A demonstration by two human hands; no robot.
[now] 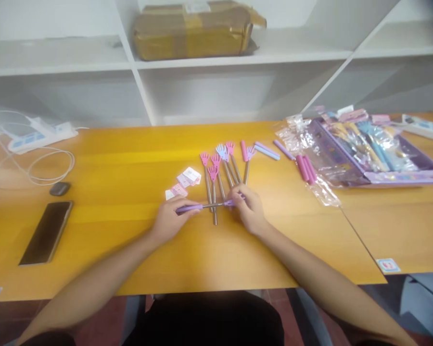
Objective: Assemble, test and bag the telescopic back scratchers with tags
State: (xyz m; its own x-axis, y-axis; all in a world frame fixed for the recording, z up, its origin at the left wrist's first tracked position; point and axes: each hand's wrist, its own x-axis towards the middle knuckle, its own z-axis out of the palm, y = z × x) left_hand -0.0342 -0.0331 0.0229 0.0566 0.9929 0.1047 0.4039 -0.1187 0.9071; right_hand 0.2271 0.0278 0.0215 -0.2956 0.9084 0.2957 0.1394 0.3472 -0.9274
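tbl [130,158] L: phone [46,233] | ctr: rods [214,215] | R: tray [406,177] | bhd: box [195,36] on shelf [303,58]

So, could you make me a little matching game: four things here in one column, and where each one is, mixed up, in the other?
Things
1. phone
2. brown parcel
3. scratcher with purple handle
4. purple tray

Places
A. held across, between the left hand and right hand
B. on the shelf
C. right side of the desk, holding bagged items
D. left side of the desk, lying flat

Pairs: 1-D, 2-B, 3-A, 4-C
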